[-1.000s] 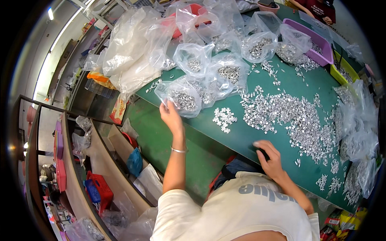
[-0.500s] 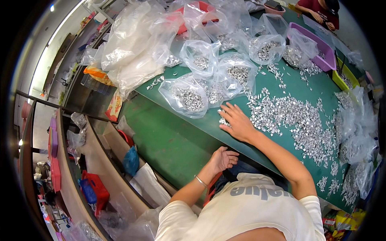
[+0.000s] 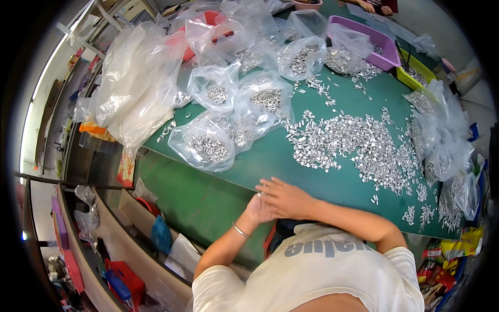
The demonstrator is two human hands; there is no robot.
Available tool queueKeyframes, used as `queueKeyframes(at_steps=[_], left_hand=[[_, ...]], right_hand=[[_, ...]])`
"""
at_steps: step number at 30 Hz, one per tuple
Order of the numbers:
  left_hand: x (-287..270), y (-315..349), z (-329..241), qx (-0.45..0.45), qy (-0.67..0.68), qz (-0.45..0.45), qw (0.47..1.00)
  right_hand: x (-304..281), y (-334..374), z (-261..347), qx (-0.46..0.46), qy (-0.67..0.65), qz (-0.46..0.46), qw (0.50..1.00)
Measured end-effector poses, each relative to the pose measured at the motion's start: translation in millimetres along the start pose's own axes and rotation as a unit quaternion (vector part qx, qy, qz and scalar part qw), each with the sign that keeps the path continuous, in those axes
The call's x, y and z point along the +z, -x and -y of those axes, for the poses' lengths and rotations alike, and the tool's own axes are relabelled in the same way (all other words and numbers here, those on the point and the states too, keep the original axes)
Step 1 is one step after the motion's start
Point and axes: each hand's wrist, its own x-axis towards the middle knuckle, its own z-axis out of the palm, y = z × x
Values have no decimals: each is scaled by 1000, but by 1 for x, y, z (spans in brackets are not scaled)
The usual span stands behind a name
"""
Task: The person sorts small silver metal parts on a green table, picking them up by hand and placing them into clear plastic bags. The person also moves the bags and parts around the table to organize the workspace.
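At the near edge of the green table (image 3: 244, 166), my right hand (image 3: 286, 199) lies over my left hand (image 3: 254, 213), its fingers stretched out and slightly apart. My left hand is cupped at the edge, most of its fingers hidden behind the right. A few small silvery metal pieces (image 3: 260, 194) glint between the two hands. Beyond them a wide pile of small silvery metal rings and clips (image 3: 358, 145) covers the table's middle and right. Left of this pile stand open clear plastic bags (image 3: 208, 148) partly filled with similar pieces.
A purple tray (image 3: 387, 61) and a yellow-green tray (image 3: 410, 78) stand at the back right. Filled clear bags (image 3: 447, 151) line the right edge. Large plastic bags (image 3: 140, 78) cover the back left. Shelves (image 3: 119, 249) flank my left side. Another person's hands (image 3: 377, 7) show at the far end.
My right hand has drawn back from the table to the near edge, onto my left hand. The small group of pieces by its fingers has left that spot. The view has shifted.
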Motion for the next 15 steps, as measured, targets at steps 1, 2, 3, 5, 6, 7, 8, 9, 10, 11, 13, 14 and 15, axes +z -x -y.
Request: queueKeyframes(at_steps=[1, 2, 3, 5, 6, 7, 8, 9, 10, 11, 13, 14, 15], left_hand=[[-6, 1, 1, 5, 44, -23, 999], [-11, 4, -2, 2, 54, -29, 998], [-16, 5, -4, -1, 64, -35, 997], [-24, 8, -10, -21, 18, -9, 1000], [-28, 9, -10, -15, 13, -17, 1000], [-32, 9, -9, -9, 9, -26, 1000], [-36, 8, -8, -2, 5, -33, 999], [-39, 8, -7, 6, 1, -40, 999], [-43, 8, -5, 14, -4, -47, 999], [-45, 8, -2, 33, -41, -43, 998], [-49, 9, 4, 80, -149, -27, 985], [-44, 5, 7, 89, -169, -34, 981], [-36, 3, 12, 100, -188, -42, 976]], right_hand=[[5, 4, 6, -2, -8, 3, 1000], [10, 7, 11, -6, -18, 4, 1000], [15, 8, 14, 1, -46, 4, 999], [14, 8, 17, -11, -39, -12, 999], [13, 7, 19, -18, -36, -19, 999], [14, 9, 20, -4, -80, -23, 996], [14, 9, 23, 8, -123, -26, 992], [12, 9, 25, 20, -166, -28, 985], [9, 11, 27, 57, -203, 3, 978], [-3, 11, 33, 94, -238, 34, 966], [-10, 16, 35, 107, -285, 19, 952], [-9, 22, 33, 82, -297, -29, 951], [-9, 27, 31, 56, -311, -72, 946]])
